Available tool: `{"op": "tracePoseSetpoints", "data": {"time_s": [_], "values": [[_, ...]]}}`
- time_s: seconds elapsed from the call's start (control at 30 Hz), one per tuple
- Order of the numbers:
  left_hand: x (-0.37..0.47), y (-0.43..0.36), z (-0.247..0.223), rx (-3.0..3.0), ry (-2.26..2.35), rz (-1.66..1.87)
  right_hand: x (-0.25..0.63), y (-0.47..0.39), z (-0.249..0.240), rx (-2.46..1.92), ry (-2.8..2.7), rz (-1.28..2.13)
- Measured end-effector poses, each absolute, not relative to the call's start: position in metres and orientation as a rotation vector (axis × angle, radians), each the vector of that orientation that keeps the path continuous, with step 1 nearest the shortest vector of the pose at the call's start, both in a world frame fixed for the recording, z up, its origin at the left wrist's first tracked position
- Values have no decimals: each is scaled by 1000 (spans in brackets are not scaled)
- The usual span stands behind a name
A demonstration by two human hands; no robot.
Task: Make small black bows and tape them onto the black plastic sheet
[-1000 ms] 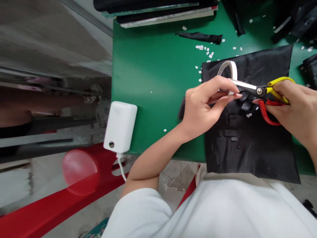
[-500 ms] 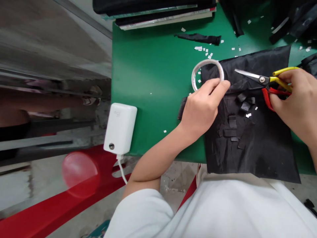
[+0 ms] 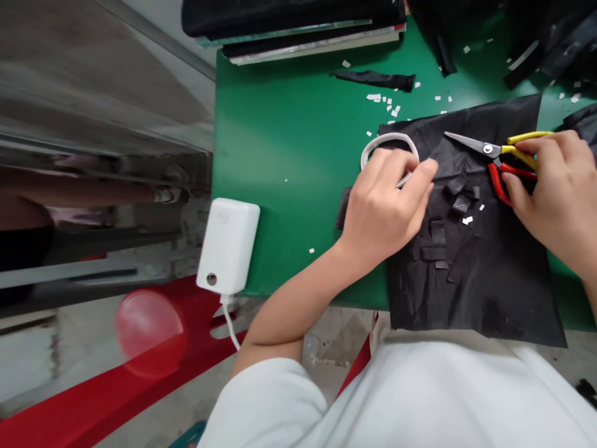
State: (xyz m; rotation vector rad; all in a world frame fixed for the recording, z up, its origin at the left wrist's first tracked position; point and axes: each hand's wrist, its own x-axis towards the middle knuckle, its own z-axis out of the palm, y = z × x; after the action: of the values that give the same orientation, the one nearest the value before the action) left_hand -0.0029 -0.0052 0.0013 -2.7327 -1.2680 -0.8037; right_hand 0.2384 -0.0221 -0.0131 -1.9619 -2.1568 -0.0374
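My left hand is closed on a roll of white tape, its ring tilted and partly hidden behind my fingers. In my right hand are scissors with one yellow and one red handle. Their blades look closed and point left toward the tape roll, apart from it. Beneath both hands lies a black sheet, which hangs over the table's near edge. Small cut black strips and a few white bits rest on the sheet. A dark object is partly hidden by my left wrist.
A white power bank with a cable stands at the green table's left edge. Books are stacked at the back. A narrow black strip and white scraps lie behind the sheet. More black material is heaped back right.
The tape roll has tipped flatter and dropped slightly, with my left hand turning around it. The scissors and my right hand have shifted slightly left.
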Motion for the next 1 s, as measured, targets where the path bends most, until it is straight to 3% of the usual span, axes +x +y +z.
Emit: {"op": "tracePoseSetpoints", "data": {"time_s": [0.37, 0.47, 0.63, 0.87, 1.0], "values": [[1, -10, 14, -3348, -1113, -287, 236, -25, -6, -1918, -2158, -62], [1, -9, 13, -3446, -1149, -292, 234, -26, -4, -1813, -2133, -114], [0, -8, 9, -3456, -1277, -838, 229, -31, -1, -1499, -2102, -103], [5, -12, 10, -3334, -1494, -1629, 214, -41, 5, -1137, -2202, 186], [8, -14, 9, -3282, -1565, -1879, 203, -44, 5, -1109, -2096, 398]]}}
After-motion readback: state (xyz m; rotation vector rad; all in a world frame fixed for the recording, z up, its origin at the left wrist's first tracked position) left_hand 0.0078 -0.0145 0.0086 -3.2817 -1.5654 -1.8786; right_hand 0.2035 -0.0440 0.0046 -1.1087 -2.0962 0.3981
